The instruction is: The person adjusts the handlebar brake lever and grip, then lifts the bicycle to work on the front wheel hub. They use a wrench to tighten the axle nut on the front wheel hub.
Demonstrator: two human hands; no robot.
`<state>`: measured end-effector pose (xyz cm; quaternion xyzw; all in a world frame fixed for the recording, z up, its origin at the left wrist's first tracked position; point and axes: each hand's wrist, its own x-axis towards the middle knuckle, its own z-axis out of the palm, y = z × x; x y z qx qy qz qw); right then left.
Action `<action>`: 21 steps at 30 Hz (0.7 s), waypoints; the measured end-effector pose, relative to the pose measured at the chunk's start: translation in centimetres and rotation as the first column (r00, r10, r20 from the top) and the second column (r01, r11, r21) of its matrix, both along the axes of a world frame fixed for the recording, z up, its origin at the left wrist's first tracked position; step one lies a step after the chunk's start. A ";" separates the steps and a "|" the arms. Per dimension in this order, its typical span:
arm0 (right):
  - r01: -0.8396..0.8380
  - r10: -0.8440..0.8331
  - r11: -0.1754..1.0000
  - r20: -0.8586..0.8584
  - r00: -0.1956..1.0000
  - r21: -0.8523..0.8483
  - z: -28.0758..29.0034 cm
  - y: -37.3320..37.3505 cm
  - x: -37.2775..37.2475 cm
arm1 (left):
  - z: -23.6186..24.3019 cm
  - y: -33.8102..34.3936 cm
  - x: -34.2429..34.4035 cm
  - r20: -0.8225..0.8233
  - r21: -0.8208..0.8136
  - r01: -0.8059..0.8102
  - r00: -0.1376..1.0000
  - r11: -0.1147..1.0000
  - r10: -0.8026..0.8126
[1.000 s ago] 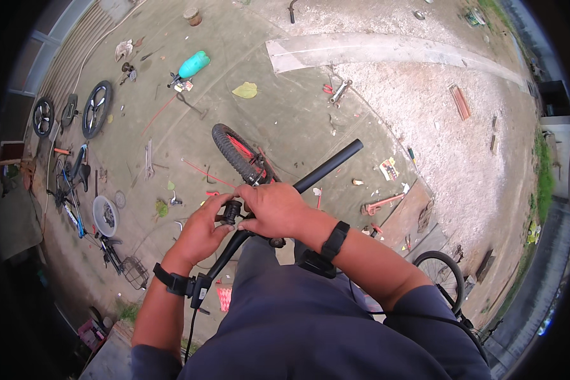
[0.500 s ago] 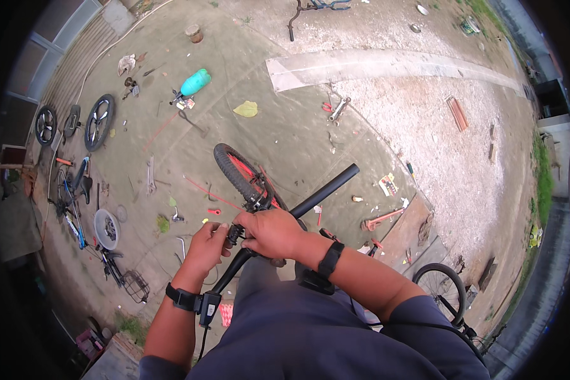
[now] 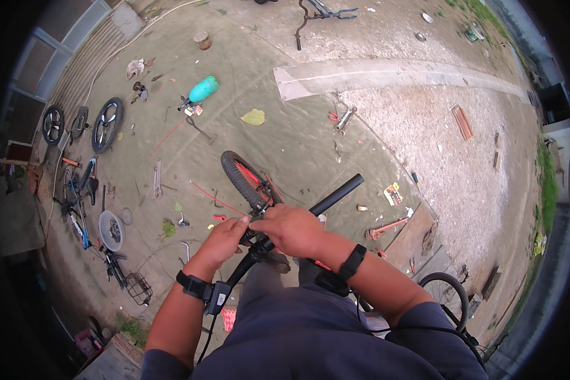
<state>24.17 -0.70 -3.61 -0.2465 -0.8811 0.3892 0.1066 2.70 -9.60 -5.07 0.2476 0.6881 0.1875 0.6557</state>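
Observation:
A black bicycle handlebar (image 3: 333,196) runs from lower left to upper right in front of me, above a front wheel (image 3: 240,177) with a knobby black tyre and red rim. My right hand (image 3: 291,228) is closed over the middle of the bar near the stem. My left hand (image 3: 225,240) pinches a small black part on the bar just left of the right hand. Both wrists wear black bands. A small black and white device (image 3: 217,297) hangs at the bar's left end, by my left wrist.
Tools lie scattered on the concrete: red pliers and a wrench (image 3: 342,117), a red pipe wrench (image 3: 386,228), a teal bottle (image 3: 204,88). Loose wheels (image 3: 106,124) and bike parts sit at the left. A second bike wheel (image 3: 446,294) stands at lower right. Gravel lies to the right.
The view has tilted, so the bar and hands sit lower in the frame. My left hand has slid closer against the right hand on the bar.

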 end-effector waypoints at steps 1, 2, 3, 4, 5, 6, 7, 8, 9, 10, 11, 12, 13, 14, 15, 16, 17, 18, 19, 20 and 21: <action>0.030 -0.030 1.000 -0.011 0.999 0.007 -0.1 0.1 0.3 | 0.1 0.1 0.1 0.002 0.007 0.007 1.000 1.000 -0.007; 0.059 -0.059 0.998 -0.022 0.998 0.014 -0.3 0.2 0.6 | 0.4 0.3 0.2 0.005 0.015 0.012 1.000 1.000 -0.012; 0.089 -0.088 0.996 -0.033 0.996 0.020 -0.4 0.2 0.9 | 0.7 0.5 0.4 0.007 0.022 0.018 1.000 1.000 -0.018; 0.109 -0.107 0.993 -0.035 0.994 0.044 -0.3 0.4 1.1 | 1.0 0.8 0.6 -0.019 0.039 0.051 0.999 0.998 -0.051; 0.129 -0.126 0.989 -0.037 0.991 0.069 -0.1 0.8 1.4 | 1.3 1.2 1.0 -0.047 0.055 0.085 0.996 0.995 -0.082; 0.148 -0.145 0.985 -0.039 0.989 0.093 0.0 1.1 1.7 | 1.5 1.4 1.1 -0.075 0.071 0.118 0.991 0.990 -0.113; 0.164 -0.161 0.981 -0.034 0.986 0.103 0.1 1.5 2.1 | 1.4 1.3 1.1 -0.048 0.102 0.102 0.994 0.990 -0.097; 0.180 -0.177 0.977 -0.031 0.984 0.113 0.2 2.0 2.4 | 1.1 1.2 1.1 -0.022 0.133 0.084 0.996 0.988 -0.081; 0.195 -0.193 0.973 -0.029 0.981 0.123 0.3 2.3 2.7 | 0.9 1.1 1.0 0.004 0.164 0.064 0.998 0.984 -0.066; 0.217 -0.215 0.969 -0.029 0.976 0.117 0.4 2.6 2.8 | 1.0 1.0 1.1 0.016 0.209 0.050 0.998 0.977 -0.055; 0.243 -0.242 0.963 -0.026 0.970 0.113 0.3 2.9 3.1 | 1.0 1.0 1.3 0.031 0.253 0.039 0.998 0.967 -0.049; 0.268 -0.267 0.957 -0.024 0.963 0.108 0.3 3.1 3.2 | 1.2 1.2 1.6 0.046 0.298 0.027 0.998 0.954 -0.043; 0.266 -0.266 0.958 -0.022 0.964 0.107 0.3 3.2 3.3 | 1.7 1.3 1.7 0.051 0.301 0.079 0.994 0.951 -0.099; 0.269 -0.269 0.957 -0.017 0.963 0.107 0.3 3.4 3.5 | 3.2 2.0 1.8 0.058 0.304 0.134 0.986 0.943 -0.159; 0.266 -0.265 0.958 -0.016 0.964 0.106 0.4 3.4 3.4 | 4.1 2.3 1.8 0.062 0.308 0.184 0.975 0.933 -0.213; 0.228 -0.230 0.969 0.008 0.973 0.096 0.5 3.4 3.4 | 4.1 2.2 1.7 0.066 0.314 0.200 0.970 0.928 -0.232; 0.190 -0.193 0.978 0.030 0.981 0.084 0.8 3.4 3.4 | 4.2 2.1 1.6 0.069 0.319 0.215 0.966 0.923 -0.249; 0.151 -0.155 0.986 0.051 0.987 0.072 1.1 3.4 3.3 | 4.2 2.0 1.6 0.073 0.323 0.230 0.961 0.918 -0.267; 0.101 -0.106 0.993 0.074 0.992 0.062 1.5 3.4 3.2 | 4.1 1.8 1.5 0.137 0.313 0.167 0.966 0.935 -0.219; 0.055 -0.059 0.997 0.099 0.993 0.049 1.8 3.4 3.1 | 3.7 1.5 1.3 0.203 0.298 0.107 0.964 0.949 -0.172; 0.008 -0.012 0.999 0.123 0.992 0.036 2.0 3.4 3.0 | 3.3 1.2 1.2 0.267 0.278 0.047 0.956 0.959 -0.124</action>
